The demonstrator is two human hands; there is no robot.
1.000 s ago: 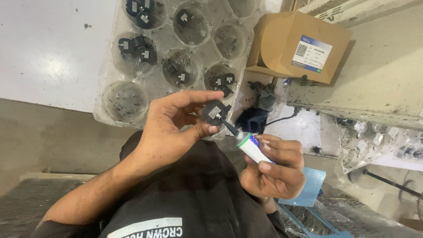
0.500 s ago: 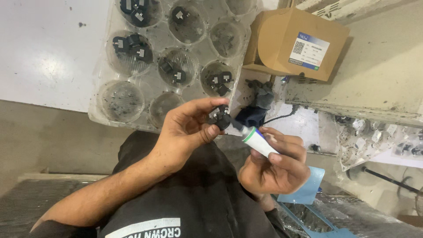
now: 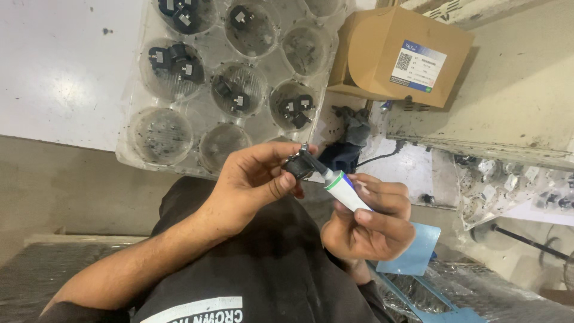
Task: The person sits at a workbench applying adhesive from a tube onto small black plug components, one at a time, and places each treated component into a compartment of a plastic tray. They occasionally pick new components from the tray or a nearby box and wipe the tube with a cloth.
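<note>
Head view shows us pinching a small black part (image 3: pixel 297 165) in our left hand (image 3: pixel 254 185), just below the clear plastic tray (image 3: pixel 134 152) of similar parts. Our right hand (image 3: pixel 371 218) clasps a white tube (image 3: pixel 347 191), its dark nozzle touching the part. Right of the tray sits a cardboard box (image 3: pixel 382 45).

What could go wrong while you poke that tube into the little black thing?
The left hand pinches the small black part only at the fingertips, so it might slip and drop. The right hand presses the white tube nozzle against the part, so a hard squeeze may smear paste on fingers. The clear tray overhangs the table edge and could tip.
</note>
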